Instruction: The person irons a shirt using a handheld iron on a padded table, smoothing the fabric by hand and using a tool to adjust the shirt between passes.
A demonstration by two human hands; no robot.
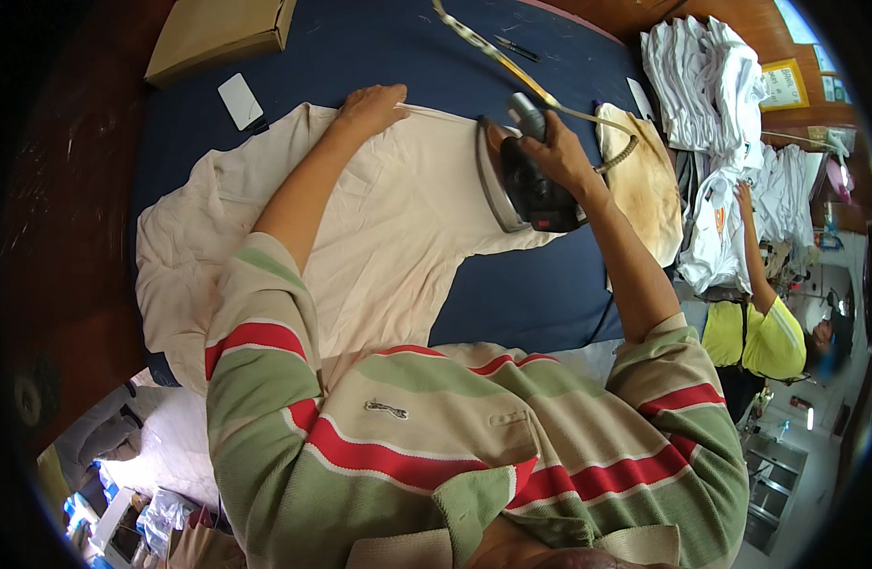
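A cream cloth garment [379, 209], which looks like a shirt, lies spread over the dark blue table cover, its left part wrinkled. At its far edge my left hand [372, 111] is closed, gripping the cloth. My right hand [561, 156] is wrapped round the handle of a clothes iron [531, 180], black with a metal soleplate. The iron is at the garment's right end, its soleplate edge facing left. A pale cord [512, 68] runs over the table towards the iron. Right of the iron lies a tan, stained pad [642, 185].
A cardboard box [223, 38] and a white card-like rectangle [240, 101] sit at the far left. A dark pen-like tool [517, 48] lies at the back. Stacked white garments [701, 90] stand at the right, where a person in yellow [760, 337] reaches towards them.
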